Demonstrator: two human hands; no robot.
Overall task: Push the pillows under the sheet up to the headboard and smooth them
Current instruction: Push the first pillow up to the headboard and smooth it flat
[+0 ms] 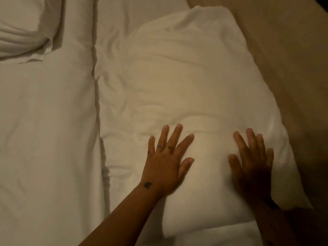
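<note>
White bedding: everything in view is pale cloth under dim, warm light, with creases running across it.
Covered pillow (pixel 204 110): a long, plump mound under the sheet (pixel 124 96), lying lengthwise along the right side of the bed; this is the landmark for what follows.
Pillow's near end: rounded and puffed up, its lower edge curling just above the bottom of the view.
Pillow's far end: reaches toward the top of the view, where its corner meets the tan surface.
Left hand (pixel 166 162): flat on the near part of the covered pillow, toward its left side, palm down; small dark marks show on the wrist and on some knuckles.
Left fingers (pixel 174 137): spread wide and straight, pressed on the cloth, gripping nothing.
Right hand (pixel 252 160): flat on the same mound, toward its right edge, in deep shadow and slightly blurred.
Right fingers (pixel 239 141): splayed and extended, lying on the sheet, holding nothing.
Gap between hands: a bare, smooth swell of the pillow.
Tan surface (pixel 284 50): runs along the pillow's right side; whether it is the headboard I cannot tell.
Seam (pixel 95 82): a dark fold running top to bottom, left of the pillow.
Second pillow (pixel 23 29): far to the left of the covered pillow, at the top corner, rumpled.
</note>
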